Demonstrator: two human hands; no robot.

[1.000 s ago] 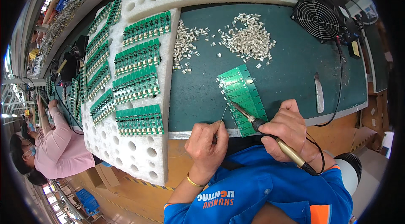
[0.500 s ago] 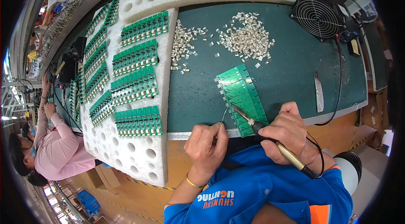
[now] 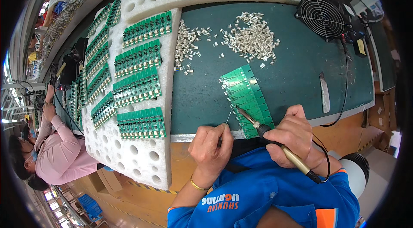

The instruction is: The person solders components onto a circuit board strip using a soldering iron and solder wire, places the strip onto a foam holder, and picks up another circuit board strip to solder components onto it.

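A green circuit board panel (image 3: 246, 94) lies underside up near the table's front edge, with pins along its left side. My right hand (image 3: 291, 135) is closed around a soldering iron (image 3: 297, 158), whose tip meets the board's left row of pins. Between thumb and fingers, my left hand (image 3: 211, 148) pinches a thin solder wire (image 3: 229, 116). The wire's far end reaches up to the iron's tip. Whether tip and wire touch the same pin is too small to tell.
Loose white connectors (image 3: 254, 39) lie in piles behind the board. White foam (image 3: 129, 144) at left carries several populated boards (image 3: 141, 123). A black fan (image 3: 323, 13) stands back right, a metal strip (image 3: 325, 92) below it. A co-worker in pink (image 3: 64, 155) sits far left.
The iron's tip and the solder wire have shifted very slightly along the board's pins. Both hands otherwise keep their place and grip. At far left, the co-worker's arms have moved a little.
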